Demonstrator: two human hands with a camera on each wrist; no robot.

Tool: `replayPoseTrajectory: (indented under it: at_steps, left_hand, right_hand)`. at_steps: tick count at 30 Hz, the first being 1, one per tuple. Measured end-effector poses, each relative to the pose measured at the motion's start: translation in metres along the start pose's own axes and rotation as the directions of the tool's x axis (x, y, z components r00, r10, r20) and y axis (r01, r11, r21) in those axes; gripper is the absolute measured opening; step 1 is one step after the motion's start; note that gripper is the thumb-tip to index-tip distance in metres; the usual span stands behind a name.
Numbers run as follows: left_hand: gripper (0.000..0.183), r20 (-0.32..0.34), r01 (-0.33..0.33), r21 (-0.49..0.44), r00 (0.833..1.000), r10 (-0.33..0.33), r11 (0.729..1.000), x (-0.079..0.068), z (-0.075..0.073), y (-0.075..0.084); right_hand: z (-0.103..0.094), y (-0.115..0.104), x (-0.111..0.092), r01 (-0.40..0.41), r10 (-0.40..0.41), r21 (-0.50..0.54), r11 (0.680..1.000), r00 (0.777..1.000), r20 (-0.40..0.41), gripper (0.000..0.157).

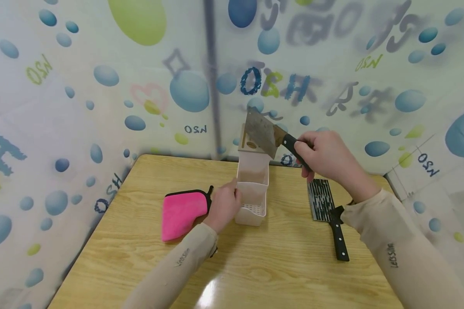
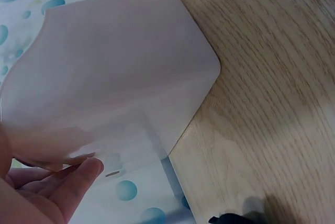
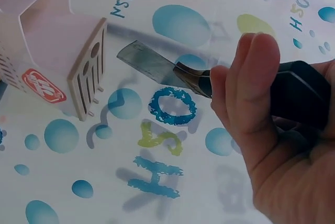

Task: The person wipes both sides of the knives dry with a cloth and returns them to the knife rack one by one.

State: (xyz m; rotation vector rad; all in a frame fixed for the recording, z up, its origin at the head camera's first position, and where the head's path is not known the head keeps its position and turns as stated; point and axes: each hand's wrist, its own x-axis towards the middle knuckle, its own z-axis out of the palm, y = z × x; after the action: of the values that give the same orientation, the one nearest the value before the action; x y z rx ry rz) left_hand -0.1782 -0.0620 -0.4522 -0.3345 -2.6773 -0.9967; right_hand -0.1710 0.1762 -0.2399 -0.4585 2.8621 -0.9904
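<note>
A white plastic knife holder [image 1: 251, 193] with stepped compartments and a slotted beige top [image 3: 86, 69] stands at the back middle of the table. My left hand [image 1: 225, 205] grips its left side, with fingertips at the wall in the left wrist view. My right hand [image 1: 325, 152] holds a cleaver [image 1: 261, 131] by its black handle. The blade overlaps the slotted top in the head view, but the right wrist view shows a gap between them. Under my right forearm lies a second knife [image 1: 320, 199], broad-bladed with dark stripes and a black riveted handle.
Left of the holder, a bright pink cloth-like item [image 1: 183, 212] with black edging lies on the wooden table [image 1: 294, 266]. A small black object [image 1: 336, 213] overlaps the striped knife near my right sleeve. Bubble-printed white sheeting [image 1: 158, 107] rises behind the table.
</note>
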Motion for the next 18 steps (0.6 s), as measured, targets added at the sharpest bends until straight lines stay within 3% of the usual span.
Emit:
replayPoseTrajectory:
  at_steps: [18]
  left_hand:
    - [0.039, -0.008, -0.023, 0.064, 1.0, 0.024, 0.998, 0.001, 0.003, 0.001]
  right_hand:
    - [-0.013, -0.017, 0.019, -0.049, 0.054, -0.068, 0.996, 0.996, 0.069, 0.036]
